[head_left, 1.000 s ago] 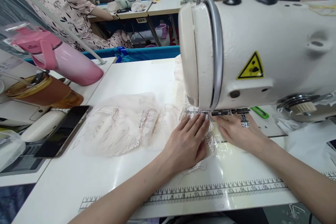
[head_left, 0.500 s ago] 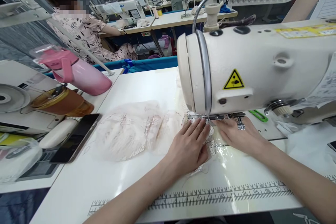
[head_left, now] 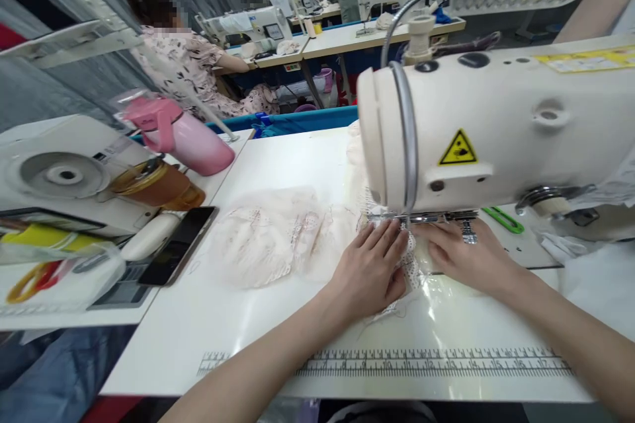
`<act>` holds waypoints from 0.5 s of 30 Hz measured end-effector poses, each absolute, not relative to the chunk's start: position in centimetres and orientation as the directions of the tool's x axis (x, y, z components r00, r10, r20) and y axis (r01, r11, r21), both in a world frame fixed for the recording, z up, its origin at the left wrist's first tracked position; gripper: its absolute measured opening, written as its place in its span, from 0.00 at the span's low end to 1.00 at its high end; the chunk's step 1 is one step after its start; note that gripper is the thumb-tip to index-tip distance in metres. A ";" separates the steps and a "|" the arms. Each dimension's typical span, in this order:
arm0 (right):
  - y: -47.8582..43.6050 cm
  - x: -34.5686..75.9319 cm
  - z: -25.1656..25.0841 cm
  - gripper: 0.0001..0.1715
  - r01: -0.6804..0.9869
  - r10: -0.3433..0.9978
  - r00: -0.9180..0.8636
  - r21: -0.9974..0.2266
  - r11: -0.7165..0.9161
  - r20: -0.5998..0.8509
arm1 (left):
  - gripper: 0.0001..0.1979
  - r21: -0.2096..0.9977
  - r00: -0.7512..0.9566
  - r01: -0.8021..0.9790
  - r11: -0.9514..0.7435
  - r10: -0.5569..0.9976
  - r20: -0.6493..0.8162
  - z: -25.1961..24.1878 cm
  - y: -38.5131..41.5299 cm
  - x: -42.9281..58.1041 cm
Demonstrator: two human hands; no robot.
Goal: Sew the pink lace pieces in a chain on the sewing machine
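Pressed flat: my left hand (head_left: 370, 268), on cream perforated lace fabric (head_left: 413, 269); right hand (head_left: 461, 258), closure indiscernible, beneath white rounded sewing machine (head_left: 510, 152). Apparent step: guiding; next needs even feed.

White table (head_left: 288, 158) | pale lace fabric (head_left: 258, 244) | sewing machine (head_left: 506, 125) | phone (head_left: 179, 248) at left edge | ruler markings (head_left: 431, 365) along front

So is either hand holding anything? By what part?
The left hand lies flat on the lacy fabric, no grip visible; the right hand has its fingertips partly hidden, so I can't tell.
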State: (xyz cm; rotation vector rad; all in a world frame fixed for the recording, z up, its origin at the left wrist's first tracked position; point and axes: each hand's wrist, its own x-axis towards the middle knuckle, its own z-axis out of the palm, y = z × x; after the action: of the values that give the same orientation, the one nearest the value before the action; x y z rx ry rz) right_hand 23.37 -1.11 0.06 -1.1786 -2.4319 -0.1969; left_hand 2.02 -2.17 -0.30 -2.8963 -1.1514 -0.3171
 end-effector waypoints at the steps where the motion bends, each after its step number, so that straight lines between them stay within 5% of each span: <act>1: -1.1 23.7 -0.2 0.21 0.747 0.714 -0.558 -0.118 0.654 0.424 | 0.27 0.066 0.710 0.681 -0.729 0.680 0.184 -0.2 -2.3 2.0; 6: -0.4 25.4 -1.1 0.15 0.541 0.666 -0.721 -0.444 0.714 0.193 | 0.22 0.051 0.720 0.661 -0.749 0.651 0.239 1.0 -2.9 1.9; 12: -0.5 25.2 -0.5 0.06 0.457 0.573 -0.800 -0.438 0.774 0.177 | 0.25 -0.088 0.883 0.368 -0.926 0.318 0.344 1.2 -5.2 -0.2; 15: -0.4 24.6 -0.1 0.07 0.387 0.540 -0.799 -0.461 0.798 0.264 | 0.16 -0.127 0.875 0.427 -0.895 0.374 0.308 1.4 -7.3 -1.0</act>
State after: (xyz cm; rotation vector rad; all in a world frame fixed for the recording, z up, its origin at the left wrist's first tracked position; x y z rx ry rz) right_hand 24.56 -0.43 -0.10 -0.7000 -2.6013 0.5497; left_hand -1.03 -7.34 1.44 -2.8549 -0.6156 -0.4123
